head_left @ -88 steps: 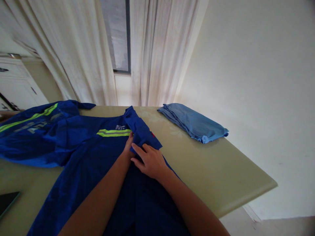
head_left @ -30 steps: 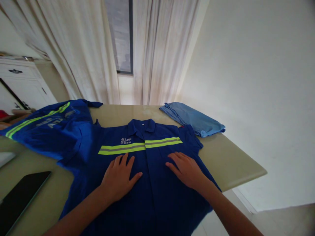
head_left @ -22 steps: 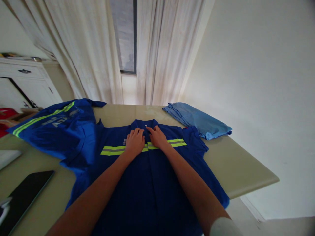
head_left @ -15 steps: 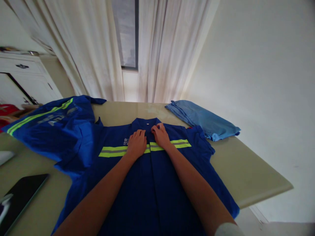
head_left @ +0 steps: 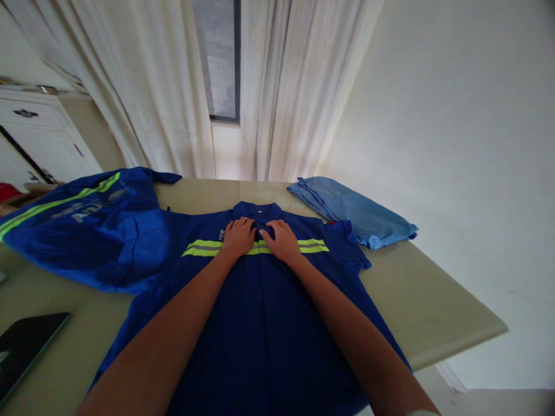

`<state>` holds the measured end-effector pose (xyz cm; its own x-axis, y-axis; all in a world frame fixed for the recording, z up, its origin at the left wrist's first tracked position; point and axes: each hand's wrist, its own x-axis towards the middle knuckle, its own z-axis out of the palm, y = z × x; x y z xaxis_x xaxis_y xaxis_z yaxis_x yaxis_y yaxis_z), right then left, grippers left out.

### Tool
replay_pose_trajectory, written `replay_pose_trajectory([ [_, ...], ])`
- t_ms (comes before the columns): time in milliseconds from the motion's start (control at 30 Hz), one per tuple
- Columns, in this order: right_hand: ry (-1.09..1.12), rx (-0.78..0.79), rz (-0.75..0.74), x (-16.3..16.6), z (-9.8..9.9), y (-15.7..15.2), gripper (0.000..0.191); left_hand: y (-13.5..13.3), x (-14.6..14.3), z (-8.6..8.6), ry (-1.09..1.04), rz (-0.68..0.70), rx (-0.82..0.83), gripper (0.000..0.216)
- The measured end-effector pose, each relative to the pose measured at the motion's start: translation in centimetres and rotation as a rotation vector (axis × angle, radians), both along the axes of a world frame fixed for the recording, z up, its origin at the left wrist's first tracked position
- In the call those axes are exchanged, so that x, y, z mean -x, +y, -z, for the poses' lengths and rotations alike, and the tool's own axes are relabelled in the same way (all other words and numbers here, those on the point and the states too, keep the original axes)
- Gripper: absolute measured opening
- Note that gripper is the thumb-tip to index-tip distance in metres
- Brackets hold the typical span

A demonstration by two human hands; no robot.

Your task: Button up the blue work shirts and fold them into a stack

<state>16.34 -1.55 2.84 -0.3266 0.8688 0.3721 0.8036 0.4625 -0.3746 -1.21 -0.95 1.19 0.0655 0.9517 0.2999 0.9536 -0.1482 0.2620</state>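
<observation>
A dark blue work shirt (head_left: pixel 260 323) with a yellow-green reflective band lies front up on the beige table (head_left: pixel 433 312), collar toward the far edge. My left hand (head_left: pixel 238 236) and my right hand (head_left: pixel 282 240) rest side by side on the chest just below the collar. Both have their fingers curled and pinch the front opening of the shirt near the top button. My forearms lie along the shirt's front.
A second blue garment (head_left: pixel 82 225) with reflective stripes lies crumpled at the left. A folded light blue cloth (head_left: pixel 353 211) sits at the far right of the table. A dark flat tablet (head_left: pixel 23 346) lies at the near left. White curtains (head_left: pixel 173 92) hang behind, with a white cabinet (head_left: pixel 30 138) at the left.
My hands first lay flat and apart on the shirt's front, then came together at the collar, where their fingers curled onto the front opening. The view has shifted slightly.
</observation>
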Motion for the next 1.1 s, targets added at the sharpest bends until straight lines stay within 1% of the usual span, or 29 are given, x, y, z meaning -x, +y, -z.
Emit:
replay_pose_trajectory([
  [67,-0.066,-0.001,-0.046,-0.4,0.1,-1.6,0.046,0.2,0.3,-0.3,0.004,0.001,-0.011,0.041],
  [100,-0.108,-0.002,-0.076,-0.5,0.2,-2.3,0.048,0.1,0.3,-0.6,0.004,0.005,-0.025,0.042],
  [167,-0.186,-0.001,-0.118,-0.6,0.6,-3.1,0.042,-0.5,0.2,-1.2,0.002,0.021,-0.067,0.043],
  [267,-0.224,0.001,-0.111,-0.4,0.9,-2.7,0.035,-2.8,-0.3,-1.5,0.025,0.067,-0.083,0.038],
  [367,-0.199,0.001,-0.134,-0.1,0.7,-1.1,0.034,-5.7,-0.6,-0.6,0.071,0.065,-0.018,0.039],
  [467,-0.176,0.009,-0.148,0.5,0.2,0.1,0.028,-7.2,-0.3,0.6,0.089,0.037,0.027,0.051],
  [567,-0.162,0.004,-0.064,1.6,-0.1,-0.7,0.034,-6.7,0.6,0.9,0.086,0.031,0.089,0.054],
  [633,-0.155,0.002,0.007,2.4,0.0,-2.2,0.038,-5.9,1.3,0.6,0.082,0.034,0.110,0.053],
  [667,-0.154,0.009,0.031,2.7,0.1,-3.0,0.037,-5.6,1.5,0.5,0.082,0.040,0.107,0.053],
  [733,-0.167,0.033,0.047,3.0,0.1,-4.5,0.034,-5.4,1.8,0.3,0.080,0.053,0.089,0.052],
  [800,-0.192,0.057,0.041,3.0,-0.2,-5.3,0.036,-5.4,1.9,0.3,0.073,0.054,0.068,0.051],
  [867,-0.216,0.078,0.026,2.6,-0.5,-5.3,0.039,-5.6,2.0,0.4,0.061,0.044,0.052,0.050],
  [933,-0.216,0.099,0.026,2.1,-0.7,-5.0,0.038,-5.7,1.9,0.5,0.050,0.049,0.042,0.049],
  [1000,-0.196,0.123,0.044,1.6,-0.6,-4.5,0.032,-5.7,1.9,0.5,0.040,0.097,0.041,0.048],
  [1100,-0.161,0.135,0.083,1.0,0.1,-3.9,0.019,-5.5,1.9,0.3,0.012,0.203,0.049,0.050],
])
